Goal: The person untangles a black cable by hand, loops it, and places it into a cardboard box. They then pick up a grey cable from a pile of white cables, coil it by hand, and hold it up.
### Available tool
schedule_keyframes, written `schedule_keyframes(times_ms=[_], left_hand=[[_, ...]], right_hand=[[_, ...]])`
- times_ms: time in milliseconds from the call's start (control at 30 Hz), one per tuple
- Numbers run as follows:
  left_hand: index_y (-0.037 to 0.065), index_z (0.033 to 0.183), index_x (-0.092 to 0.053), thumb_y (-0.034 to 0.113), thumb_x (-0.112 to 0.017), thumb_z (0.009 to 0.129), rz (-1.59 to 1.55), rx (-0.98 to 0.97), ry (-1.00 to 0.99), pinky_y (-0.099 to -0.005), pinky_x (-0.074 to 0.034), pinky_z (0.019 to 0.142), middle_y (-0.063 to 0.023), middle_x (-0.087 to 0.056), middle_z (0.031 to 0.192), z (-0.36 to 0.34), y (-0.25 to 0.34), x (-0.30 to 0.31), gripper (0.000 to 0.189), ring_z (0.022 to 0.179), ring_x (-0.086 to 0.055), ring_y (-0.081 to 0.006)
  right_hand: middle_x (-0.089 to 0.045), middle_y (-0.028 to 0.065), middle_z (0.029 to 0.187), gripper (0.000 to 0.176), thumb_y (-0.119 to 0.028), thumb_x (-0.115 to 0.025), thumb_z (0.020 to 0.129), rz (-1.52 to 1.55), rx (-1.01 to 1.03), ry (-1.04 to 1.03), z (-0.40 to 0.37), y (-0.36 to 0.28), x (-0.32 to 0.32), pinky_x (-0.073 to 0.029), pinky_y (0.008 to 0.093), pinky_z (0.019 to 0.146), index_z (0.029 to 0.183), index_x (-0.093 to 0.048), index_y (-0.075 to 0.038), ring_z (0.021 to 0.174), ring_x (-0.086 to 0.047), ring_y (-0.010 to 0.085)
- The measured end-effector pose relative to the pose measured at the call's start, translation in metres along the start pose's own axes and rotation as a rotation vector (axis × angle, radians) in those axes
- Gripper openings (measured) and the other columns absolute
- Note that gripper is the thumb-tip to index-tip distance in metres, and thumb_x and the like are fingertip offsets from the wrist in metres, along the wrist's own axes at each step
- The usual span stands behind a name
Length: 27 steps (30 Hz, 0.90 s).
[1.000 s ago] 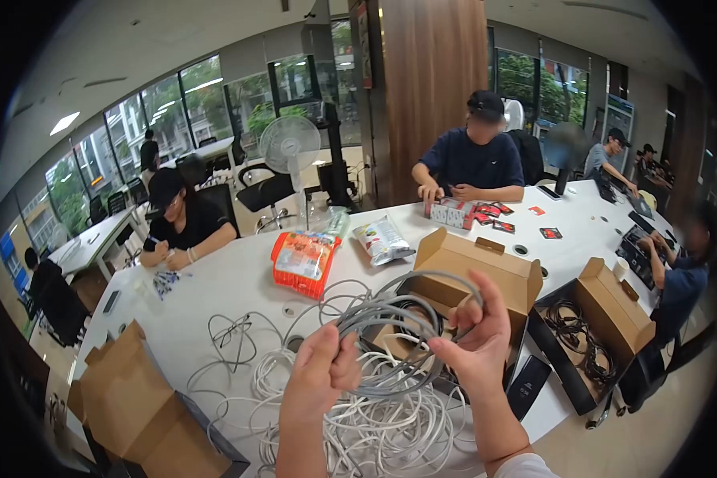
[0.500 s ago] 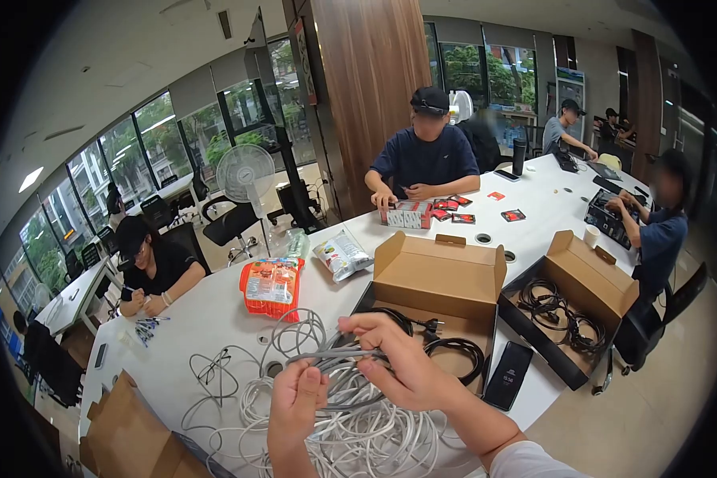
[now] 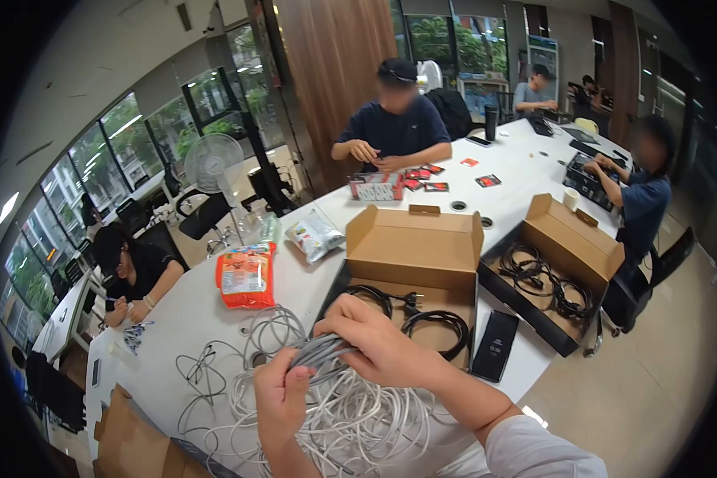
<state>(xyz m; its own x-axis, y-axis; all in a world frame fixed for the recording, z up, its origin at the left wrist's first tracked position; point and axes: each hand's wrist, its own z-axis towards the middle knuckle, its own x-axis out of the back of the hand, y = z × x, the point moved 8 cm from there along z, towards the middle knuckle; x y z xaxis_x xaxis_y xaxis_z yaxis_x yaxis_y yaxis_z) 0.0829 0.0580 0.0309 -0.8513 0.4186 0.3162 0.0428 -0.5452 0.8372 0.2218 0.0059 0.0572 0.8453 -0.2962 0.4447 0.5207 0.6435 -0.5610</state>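
One end of a grey cable bundle (image 3: 320, 350) is clenched in the left hand (image 3: 283, 398), just above the white cable pile (image 3: 358, 422). The other end is pinched tight by the right hand (image 3: 378, 349), right in front of the open cardboard box (image 3: 410, 255).

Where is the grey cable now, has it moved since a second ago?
Yes. The grey cable has dropped from in front of the cardboard box flap to low beside it, over the white cables.

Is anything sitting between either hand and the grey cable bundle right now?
Nothing visible does. The left hand and the right hand both grip the grey cable bundle directly, above the pile of white cables.
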Motion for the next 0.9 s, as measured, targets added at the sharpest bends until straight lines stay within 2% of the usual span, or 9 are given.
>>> schedule_keyframes(times_ms=[200,333,433,533,633,667,733,833,900], left_hand=[[-0.002,0.096,-0.056,0.040,-0.056,0.091,0.057,-0.206,0.321,-0.0268,-0.040,0.058,-0.0104,-0.058,0.078,-0.001,0.013,-0.003,0.042,0.065,-0.052,-0.0143],[-0.002,0.103,-0.056,0.036,-0.059,0.089,0.538,-0.451,0.301,-0.0337,-0.045,0.065,-0.0135,-0.058,0.089,0.004,0.038,-0.008,0.040,0.075,-0.055,-0.0284],[-0.003,0.103,-0.055,0.038,-0.062,0.087,0.866,-0.652,0.341,-0.0336,-0.043,0.079,-0.0121,-0.056,0.096,0.003,0.053,-0.017,0.044,0.086,-0.054,-0.0236],[-0.003,0.102,-0.052,0.046,-0.063,0.085,0.263,-0.452,0.130,-0.0277,-0.044,0.068,-0.0078,-0.057,0.088,0.016,0.007,-0.021,0.053,0.076,-0.055,-0.0169],[-0.003,0.101,-0.050,0.054,-0.062,0.083,-0.041,-0.016,-0.314,-0.0208,-0.040,0.056,-0.0021,-0.057,0.078,0.008,-0.042,-0.010,0.061,0.063,-0.054,-0.0092],[-0.002,0.101,-0.049,0.056,-0.061,0.083,-0.146,-0.025,-0.340,-0.0190,-0.038,0.053,-0.0004,-0.056,0.075,0.006,-0.035,-0.014,0.062,0.059,-0.052,-0.0071],[0.000,0.102,-0.048,0.059,-0.060,0.082,-0.347,-0.036,-0.387,-0.0156,-0.033,0.046,0.0031,-0.053,0.067,0.001,-0.023,-0.023,0.063,0.049,-0.047,-0.0029],[0.005,0.098,-0.061,0.057,-0.061,0.082,-0.315,0.116,-0.282,-0.0297,-0.043,0.053,-0.0059,-0.065,0.074,0.004,-0.047,-0.004,0.055,0.060,-0.060,-0.0238],[0.001,0.102,-0.054,0.063,-0.062,0.077,-0.352,0.136,-0.021,-0.0215,-0.034,0.045,-0.0004,-0.056,0.068,0.003,-0.052,0.005,0.067,0.051,-0.050,-0.0105]], right_hand=[[-0.057,0.0155,0.088,0.043,0.008,-0.058,0.068,-0.082,0.059,0.043,-0.001,-0.003,0.012,-0.045,0.0418,0.070,0.110,-0.051,0.000,0.085,-0.058,0.0349],[-0.058,0.0155,0.089,0.032,0.001,-0.057,0.073,-0.214,0.113,0.076,-0.005,0.003,0.015,-0.047,0.0408,0.070,0.104,-0.052,0.002,0.086,-0.058,0.0343],[-0.057,0.0146,0.086,0.022,-0.006,-0.056,0.076,-0.291,0.071,0.023,-0.008,0.010,0.013,-0.048,0.0404,0.066,0.096,-0.051,0.002,0.082,-0.059,0.0336],[-0.054,0.0119,0.079,0.018,-0.010,-0.055,0.076,-0.220,0.209,0.168,-0.015,-0.011,0.017,-0.048,0.0378,0.059,0.088,-0.049,0.002,0.076,-0.060,0.0299],[-0.051,0.0091,0.075,0.017,-0.010,-0.057,0.074,-0.336,0.232,0.027,-0.017,-0.020,0.016,-0.048,0.0341,0.054,0.083,-0.048,0.002,0.071,-0.061,0.0250],[-0.049,0.0073,0.073,0.017,-0.010,-0.058,0.074,-0.350,0.283,0.074,-0.017,-0.023,0.016,-0.047,0.0321,0.052,0.081,-0.048,0.002,0.068,-0.061,0.0225],[-0.049,0.0073,0.073,0.017,-0.010,-0.058,0.074,-0.374,0.270,0.053,-0.018,-0.024,0.014,-0.047,0.0321,0.051,0.082,-0.048,0.001,0.066,-0.060,0.0229],[-0.050,0.0076,0.074,0.017,-0.010,-0.058,0.074,-0.373,0.253,0.044,-0.016,-0.022,0.014,-0.047,0.0325,0.050,0.084,-0.049,0.001,0.064,-0.060,0.0233],[-0.053,0.0091,0.077,0.019,-0.010,-0.059,0.073,-0.315,0.218,0.020,-0.016,-0.019,0.016,-0.047,0.0336,0.050,0.087,-0.051,0.000,0.065,-0.062,0.0235]])
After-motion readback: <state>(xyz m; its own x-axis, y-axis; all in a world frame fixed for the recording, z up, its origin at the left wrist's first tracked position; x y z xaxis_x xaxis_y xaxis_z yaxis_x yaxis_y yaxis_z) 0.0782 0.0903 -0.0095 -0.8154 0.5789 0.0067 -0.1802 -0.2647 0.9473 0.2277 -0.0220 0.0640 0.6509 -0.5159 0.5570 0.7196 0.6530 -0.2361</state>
